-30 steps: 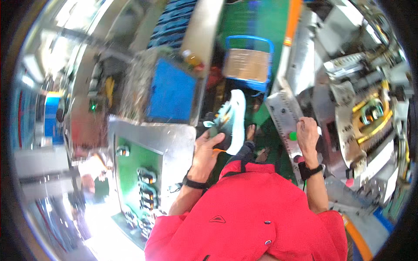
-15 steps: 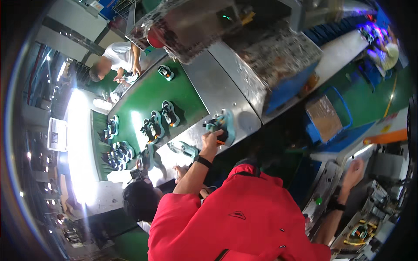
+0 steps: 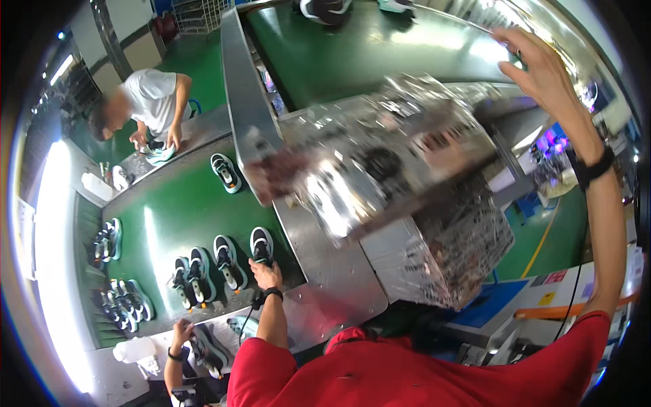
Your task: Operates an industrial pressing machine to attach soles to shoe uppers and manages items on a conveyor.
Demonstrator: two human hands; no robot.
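My left hand (image 3: 266, 274) closes round the heel end of a dark sneaker with a pale sole (image 3: 262, 245), which stands at the right edge of the green belt (image 3: 163, 237). Several like sneakers (image 3: 199, 274) stand in a row to its left, and a single sneaker (image 3: 226, 173) is farther back. Up at the far right, my right hand (image 3: 542, 71) is raised with bent fingers apart and nothing in it. It is nearest to the right edge of an upper green belt (image 3: 366, 57), where two shoes (image 3: 327, 9) show at the picture's top.
A foil-covered machine (image 3: 386, 163) stands right of the lower belt, beside a metal ledge (image 3: 325, 251). Across the belt a person in white (image 3: 152, 102) handles a shoe. At lower left, another person's hand (image 3: 180, 334) is beside a sneaker (image 3: 209, 349) and a white bottle (image 3: 134, 349).
The sneaker in my left hand has gone from above the metal ledge onto the green belt. My right hand has risen from the lower right to the upper right. The view has turned.
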